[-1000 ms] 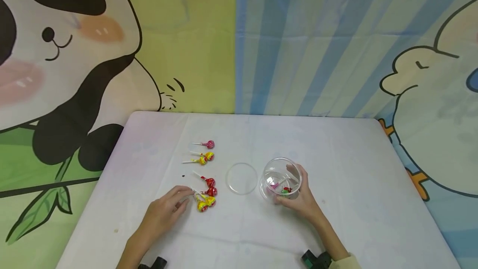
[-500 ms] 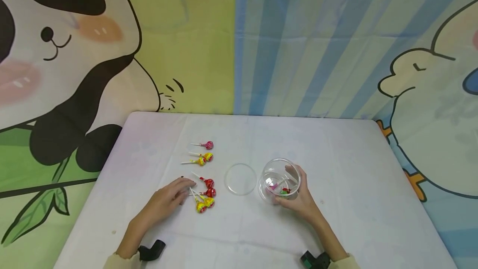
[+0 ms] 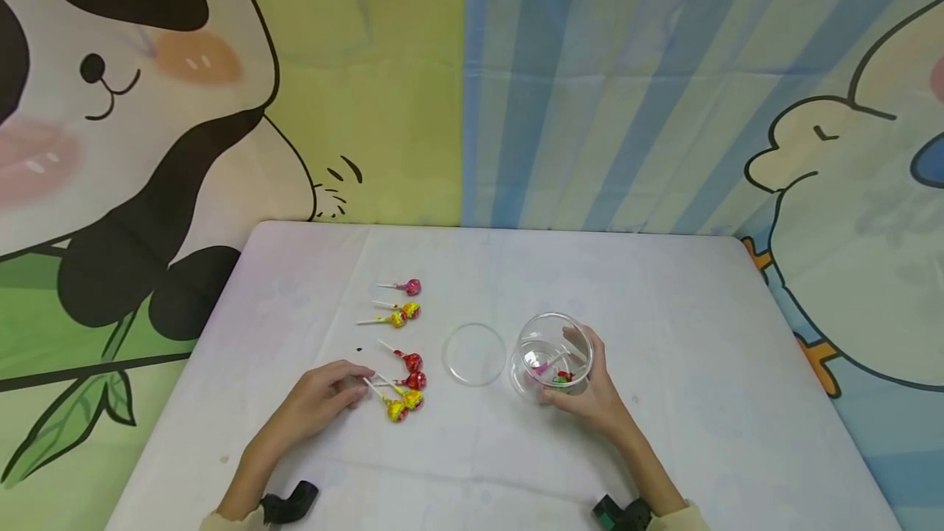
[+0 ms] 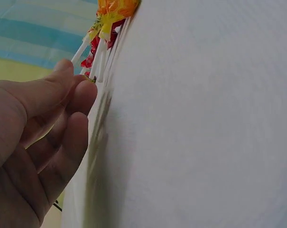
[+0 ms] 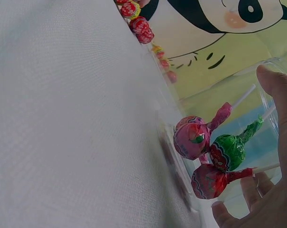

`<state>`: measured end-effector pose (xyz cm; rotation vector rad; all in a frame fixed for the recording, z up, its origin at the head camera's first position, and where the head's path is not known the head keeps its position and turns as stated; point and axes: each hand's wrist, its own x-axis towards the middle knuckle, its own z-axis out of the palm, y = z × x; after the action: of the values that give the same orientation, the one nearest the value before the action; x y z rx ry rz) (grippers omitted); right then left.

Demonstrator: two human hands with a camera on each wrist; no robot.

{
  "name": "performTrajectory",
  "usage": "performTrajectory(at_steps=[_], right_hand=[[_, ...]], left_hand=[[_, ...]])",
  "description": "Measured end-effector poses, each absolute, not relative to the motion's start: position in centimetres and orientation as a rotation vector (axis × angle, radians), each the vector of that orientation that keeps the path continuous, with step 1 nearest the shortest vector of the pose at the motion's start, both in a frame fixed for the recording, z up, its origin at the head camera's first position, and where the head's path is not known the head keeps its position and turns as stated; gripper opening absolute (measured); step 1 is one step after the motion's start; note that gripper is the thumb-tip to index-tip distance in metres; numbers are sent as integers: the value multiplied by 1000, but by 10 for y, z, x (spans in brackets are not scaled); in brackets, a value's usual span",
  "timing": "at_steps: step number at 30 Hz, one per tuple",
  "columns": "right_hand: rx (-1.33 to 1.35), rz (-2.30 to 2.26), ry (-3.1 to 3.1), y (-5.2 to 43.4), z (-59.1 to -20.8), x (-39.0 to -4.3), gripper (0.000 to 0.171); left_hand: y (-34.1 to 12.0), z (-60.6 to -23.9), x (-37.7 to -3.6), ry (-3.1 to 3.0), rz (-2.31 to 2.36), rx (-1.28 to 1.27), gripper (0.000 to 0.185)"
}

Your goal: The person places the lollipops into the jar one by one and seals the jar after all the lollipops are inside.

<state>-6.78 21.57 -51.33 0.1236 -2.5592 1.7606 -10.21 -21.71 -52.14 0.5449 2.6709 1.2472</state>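
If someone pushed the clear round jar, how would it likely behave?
The clear jar looks thin-walled and see-through, so probably light for its size. Its round side could roll if tipped. The lollipops lying inside might shift when pushed.

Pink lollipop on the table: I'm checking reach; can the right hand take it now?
Probably not: the right hand grips the clear cup, though nothing covers the pink lollipop.

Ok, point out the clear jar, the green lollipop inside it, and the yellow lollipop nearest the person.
Clear jar (image 3: 538, 335): head view, bare inner wall.
Green lollipop (image 5: 230, 151): right wrist view, wrapped candy head.
Yellow lollipop (image 3: 396, 410): head view, wrapped candy head.
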Motion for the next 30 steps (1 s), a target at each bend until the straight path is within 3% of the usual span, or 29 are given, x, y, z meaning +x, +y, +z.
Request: performTrajectory(at_steps=[15, 21, 30], right_hand=[[132, 1781, -2542, 217, -515, -68, 108], [154, 1771, -2543, 217, -515, -69, 108], [142, 1785, -2533, 216, -511, -68, 108]], left_hand=[[-209, -511, -86, 2376, 1673, 303, 17], [-184, -493, -83, 2288, 1966, 271, 12], [-130, -466, -83, 2118, 2182, 77, 20]])
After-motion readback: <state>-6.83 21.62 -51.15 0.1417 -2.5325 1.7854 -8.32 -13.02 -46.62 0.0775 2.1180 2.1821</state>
